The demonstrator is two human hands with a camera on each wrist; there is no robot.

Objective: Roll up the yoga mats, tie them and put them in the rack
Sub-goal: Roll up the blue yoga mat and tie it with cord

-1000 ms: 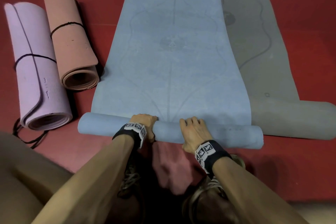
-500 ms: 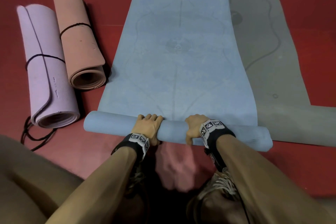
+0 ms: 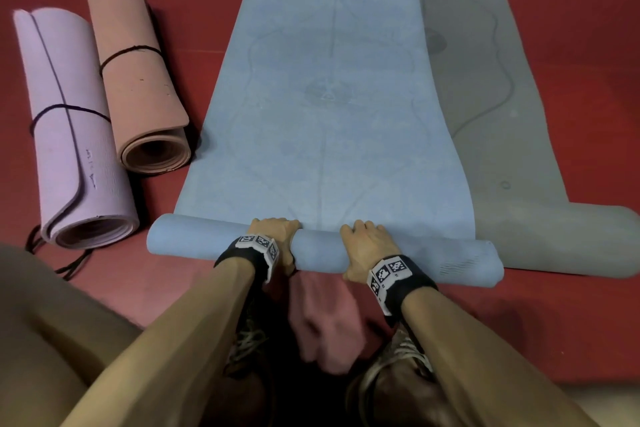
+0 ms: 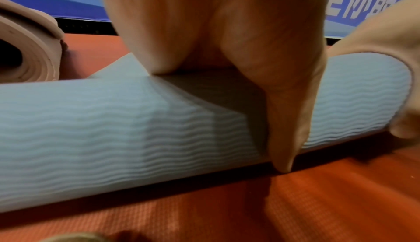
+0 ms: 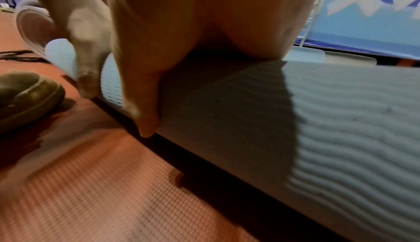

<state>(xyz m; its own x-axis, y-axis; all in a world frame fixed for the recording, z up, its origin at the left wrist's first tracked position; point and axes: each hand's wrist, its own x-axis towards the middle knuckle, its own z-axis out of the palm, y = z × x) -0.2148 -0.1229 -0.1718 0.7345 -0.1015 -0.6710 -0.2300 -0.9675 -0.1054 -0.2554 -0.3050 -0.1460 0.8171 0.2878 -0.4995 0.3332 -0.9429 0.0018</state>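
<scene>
Both hands, left hand (image 3: 277, 239) and right hand (image 3: 367, 250), wrap the soft, springy blue foam yoga mat (image 3: 322, 114) roll at six o'clock; grip mid-roll, keep it tight.

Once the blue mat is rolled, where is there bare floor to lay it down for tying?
Bare red floor lies near the person, between the blue mat roll and their knee, though black cords trail in at its left. More shows far right, beyond the grey mat. Crowded: the left, where the purple roll and pink roll lie side by side.
</scene>
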